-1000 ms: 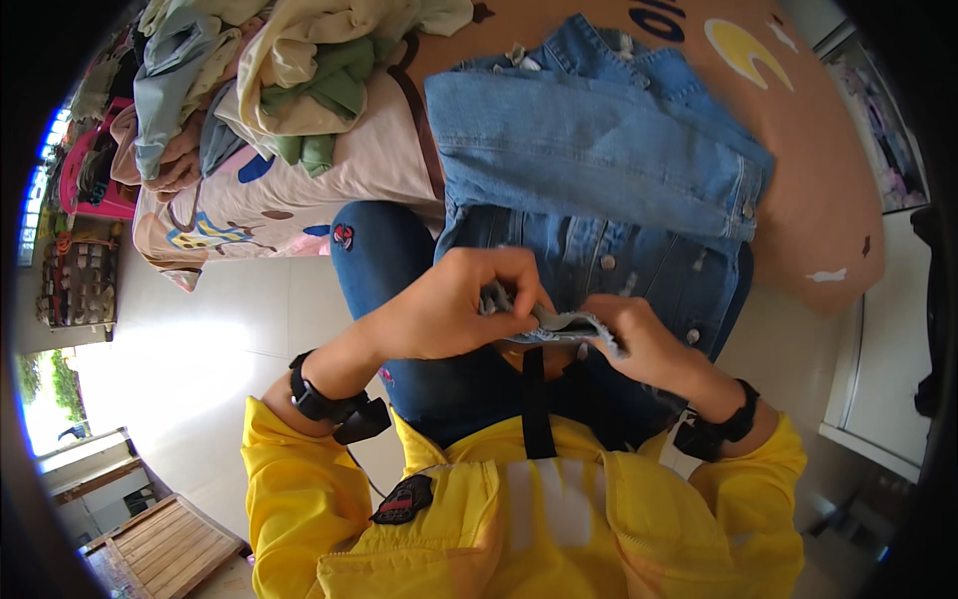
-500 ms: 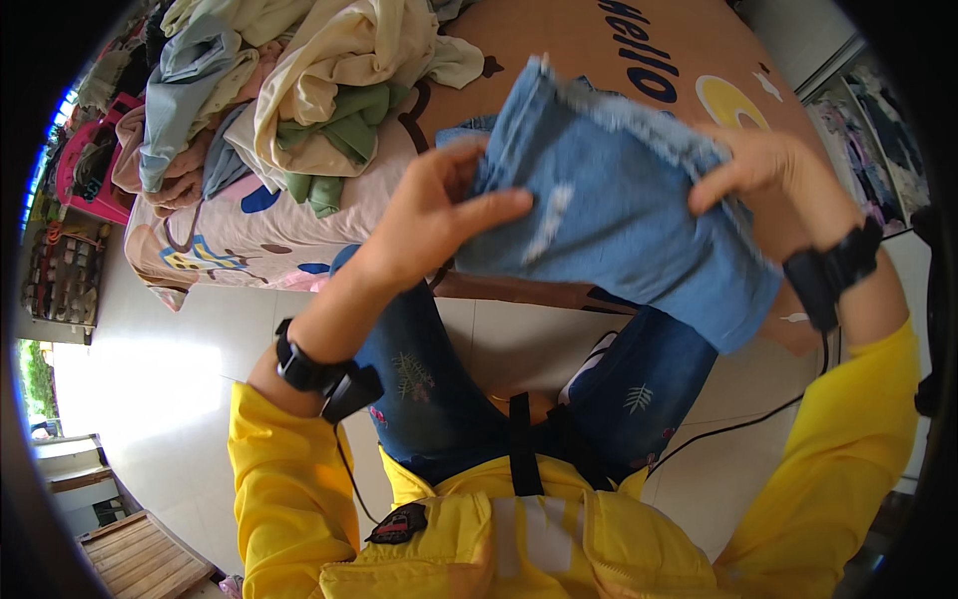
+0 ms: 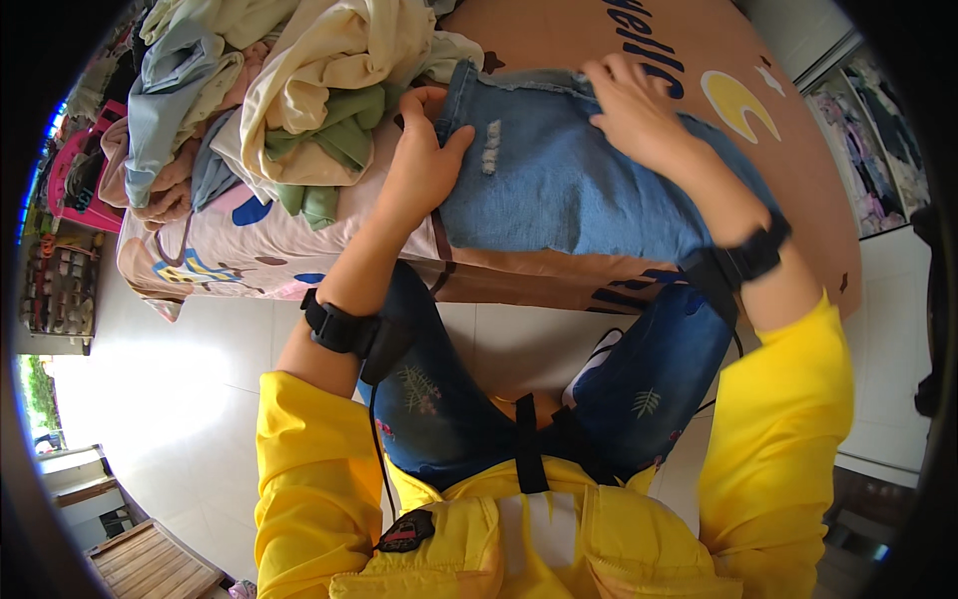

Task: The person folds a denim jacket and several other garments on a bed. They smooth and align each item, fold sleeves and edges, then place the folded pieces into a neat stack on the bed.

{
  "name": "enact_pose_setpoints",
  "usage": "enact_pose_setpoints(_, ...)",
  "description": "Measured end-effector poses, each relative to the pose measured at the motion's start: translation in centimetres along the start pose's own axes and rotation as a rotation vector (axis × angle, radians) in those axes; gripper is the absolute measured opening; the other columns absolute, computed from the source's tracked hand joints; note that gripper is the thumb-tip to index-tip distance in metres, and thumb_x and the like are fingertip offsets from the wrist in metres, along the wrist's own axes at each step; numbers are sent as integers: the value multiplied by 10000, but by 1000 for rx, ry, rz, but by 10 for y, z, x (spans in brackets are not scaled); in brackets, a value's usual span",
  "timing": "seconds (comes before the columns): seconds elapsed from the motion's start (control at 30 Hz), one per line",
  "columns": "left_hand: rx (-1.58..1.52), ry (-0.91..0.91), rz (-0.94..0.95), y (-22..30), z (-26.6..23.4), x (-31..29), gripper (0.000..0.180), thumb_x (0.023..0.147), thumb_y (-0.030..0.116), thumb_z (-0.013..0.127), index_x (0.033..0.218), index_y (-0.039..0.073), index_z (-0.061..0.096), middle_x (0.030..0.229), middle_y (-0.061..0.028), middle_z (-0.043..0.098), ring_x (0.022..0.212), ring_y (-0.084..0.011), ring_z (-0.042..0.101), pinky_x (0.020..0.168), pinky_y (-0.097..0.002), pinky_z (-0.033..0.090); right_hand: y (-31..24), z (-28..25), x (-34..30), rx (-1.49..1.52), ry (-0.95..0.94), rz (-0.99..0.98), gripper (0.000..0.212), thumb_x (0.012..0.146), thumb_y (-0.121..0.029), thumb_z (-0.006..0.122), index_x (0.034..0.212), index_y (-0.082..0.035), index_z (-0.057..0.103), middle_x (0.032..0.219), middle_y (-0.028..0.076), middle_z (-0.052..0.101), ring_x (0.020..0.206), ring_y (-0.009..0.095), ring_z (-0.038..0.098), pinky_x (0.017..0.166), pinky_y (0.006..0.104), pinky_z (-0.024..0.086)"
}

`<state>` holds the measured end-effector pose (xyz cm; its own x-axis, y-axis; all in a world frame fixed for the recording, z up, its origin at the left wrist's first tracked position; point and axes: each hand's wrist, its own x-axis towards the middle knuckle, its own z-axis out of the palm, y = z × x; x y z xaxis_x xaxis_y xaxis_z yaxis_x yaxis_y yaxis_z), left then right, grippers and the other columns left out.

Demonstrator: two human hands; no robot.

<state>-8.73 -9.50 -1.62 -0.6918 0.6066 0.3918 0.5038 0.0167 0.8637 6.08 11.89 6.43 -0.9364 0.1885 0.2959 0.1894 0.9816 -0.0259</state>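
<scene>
A blue denim garment (image 3: 559, 185) with a frayed upper edge and a pale distressed patch lies spread along the near edge of the bed. My left hand (image 3: 424, 165) grips its left side, thumb on top and fingers partly hidden behind the cloth. At the frayed far edge, my right hand (image 3: 639, 115) has its bent fingers and thumb on the denim. The garment's right part runs beneath my right forearm, which hides some of it.
A heap of cream, green and light-blue clothes (image 3: 329, 80) lies left of the denim on the bed's patterned cover (image 3: 299, 250). Beyond are a pink plastic chair-like object (image 3: 75, 170) at left and open shelves of clothes (image 3: 858, 150) at right. Cables hang from both wrist straps.
The denim garment has come down from mid-air onto the bed and lies flatter. Both hands have moved left, and my right hand has shifted to the frayed far edge.
</scene>
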Motion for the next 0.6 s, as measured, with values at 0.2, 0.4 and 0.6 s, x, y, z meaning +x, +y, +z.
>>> enact_pose_setpoints(0.2, -160, -42, -223, 10, -5, -8, 631, 893, 173, 705, 1350, 21, 297, 1093, -227, 634, 949, -221, 626, 797, -306, 502, 67, -42, -127, -123, 285, 299, 462, 890, -214, 701, 1280, -25, 543, 1203, 190, 605, 1159, 350, 561, 959, 422, 451)
enact_pose_setpoints(0.4, -407, 58, -494, 41, -27, -34, 715, 901, 200, 716, 1428, 22, 266, 1046, -171, 657, 921, -157, 613, 776, -275, 508, 78, -51, -212, 665, 315, 865, 381, 949, -240, 670, 1242, -11, 589, 1068, 93, 645, 984, 157, 600, 894, 285, 459)
enact_pose_setpoints(0.6, -225, -76, -431, 72, -39, -69, 658, 933, 93, 667, 1448, 48, 260, 1054, -157, 661, 907, -135, 628, 787, -232, 494, 73, -45, -206, 1004, 253, 833, 286, 968, -184, 634, 1152, 34, 620, 1062, 73, 674, 946, 110, 605, 866, 258, 468)
